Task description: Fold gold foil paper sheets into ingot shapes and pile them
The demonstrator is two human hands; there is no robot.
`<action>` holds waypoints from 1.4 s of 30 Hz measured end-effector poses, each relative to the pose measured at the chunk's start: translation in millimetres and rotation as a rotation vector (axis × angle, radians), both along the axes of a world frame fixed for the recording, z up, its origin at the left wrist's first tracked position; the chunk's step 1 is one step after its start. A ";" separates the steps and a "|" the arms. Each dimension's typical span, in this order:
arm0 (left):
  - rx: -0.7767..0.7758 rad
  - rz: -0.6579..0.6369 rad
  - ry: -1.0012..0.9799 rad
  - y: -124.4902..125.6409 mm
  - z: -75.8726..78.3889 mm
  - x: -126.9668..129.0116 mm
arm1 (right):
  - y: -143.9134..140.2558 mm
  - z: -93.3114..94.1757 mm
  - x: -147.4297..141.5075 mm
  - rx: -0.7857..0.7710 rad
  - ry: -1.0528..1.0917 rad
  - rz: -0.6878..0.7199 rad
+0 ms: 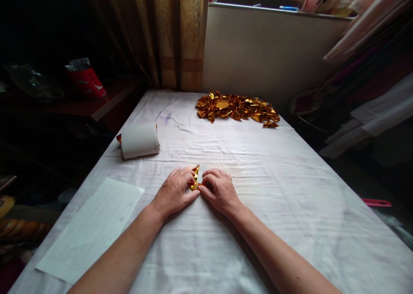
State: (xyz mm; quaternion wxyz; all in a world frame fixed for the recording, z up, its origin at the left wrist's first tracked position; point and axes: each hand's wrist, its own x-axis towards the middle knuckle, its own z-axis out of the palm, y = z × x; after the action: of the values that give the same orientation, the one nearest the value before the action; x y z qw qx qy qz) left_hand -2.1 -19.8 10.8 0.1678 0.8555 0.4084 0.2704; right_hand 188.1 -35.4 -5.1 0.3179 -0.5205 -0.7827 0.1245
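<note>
White cloth [245,165] covers the long table from the near edge back to a pale wall under a windowsill, with a patterned curtain [167,36] hanging at the far left corner. Both side edges of the table drop off into dark clutter. Most of the cloth lies bare, widest to the right of the hands and between them and the far end.

From the head view, both forearms come in from the bottom and meet near the table's middle. The left hand [174,193] lies palm down with knuckles raised, fingertips curled in against a small gold foil piece [195,179]. The right hand [219,191] mirrors it, fingers bent, pinching the same piece from the other side. The foil stands up between the fingertips, its long axis running away from the person, its pointed tip toward the far end.

A heap of folded gold foil pieces [237,107] sits at the far end, well apart. A grey paper roll [139,140] lies left, and a lined sheet [92,227] rests near the left edge.
</note>
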 end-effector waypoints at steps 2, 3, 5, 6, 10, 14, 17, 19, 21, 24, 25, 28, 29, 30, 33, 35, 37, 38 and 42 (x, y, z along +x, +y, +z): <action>-0.006 0.004 -0.001 -0.3 -0.6 0.2 | 0.1 -0.5 0.3 -0.007 0.002 -0.009; -0.008 0.006 -0.001 -0.5 -0.8 0.2 | 0.3 -1.0 0.7 -0.010 0.004 -0.013; -0.008 0.003 0.005 -1.0 -1.2 0.1 | 1.1 -2.8 2.1 -0.014 0.019 -0.020; -0.006 0.002 0.008 -1.1 -1.3 0.1 | 1.7 -4.1 3.1 -0.013 0.031 -0.023; -0.013 0.003 0.012 -0.8 -0.9 0.3 | 5.2 -9.4 7.4 -0.009 0.074 -0.028; -0.036 -0.002 0.015 -0.5 0.7 1.0 | 9.7 -10.5 11.0 0.011 0.109 0.009; -0.051 -0.005 0.017 -0.5 1.1 0.6 | 11.4 -10.9 12.8 0.044 0.130 0.013; -0.058 -0.008 0.013 -0.2 1.1 -0.4 | 11.3 -12.8 13.6 0.069 0.133 -0.003; -0.062 -0.014 0.020 0.5 1.6 -2.0 | 10.6 -15.8 14.2 0.093 0.128 -0.052; -0.034 -0.028 0.060 1.7 4.2 -4.7 | 10.2 -18.9 14.8 0.102 0.097 -0.172; -0.018 -0.031 0.075 2.1 5.5 -5.6 | 10.4 -19.0 15.0 0.091 0.081 -0.198; 0.019 -0.036 0.105 3.1 8.6 -7.9 | 11.7 -17.3 15.5 0.044 0.048 -0.207; 0.025 -0.039 0.113 3.4 9.2 -8.6 | 12.3 -16.5 15.8 0.032 0.046 -0.200; 0.026 -0.043 0.121 3.7 9.5 -9.3 | 12.9 -15.9 16.4 0.024 0.050 -0.196; 0.026 -0.056 0.152 5.1 9.4 -11.8 | 14.5 -15.7 19.1 0.013 0.088 -0.185; 0.048 -0.054 0.159 6.7 9.0 -13.6 | 15.0 -16.2 21.5 -0.008 0.129 -0.171; 0.081 -0.051 0.142 8.5 8.3 -15.2 | 14.7 -16.2 23.7 -0.034 0.174 -0.147; 0.093 -0.051 0.129 9.4 7.7 -15.8 | 14.3 -15.8 24.5 -0.043 0.194 -0.134; 0.101 -0.013 0.112 11.5 4.2 -17.0 | 12.1 -12.4 25.0 -0.050 0.220 -0.084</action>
State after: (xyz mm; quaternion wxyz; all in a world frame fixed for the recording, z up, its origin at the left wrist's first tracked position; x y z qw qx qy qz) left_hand -19.1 -8.3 14.9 0.1031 0.8792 0.3976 0.2413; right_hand 213.2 -23.3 -17.5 0.3936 -0.5439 -0.7172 0.1869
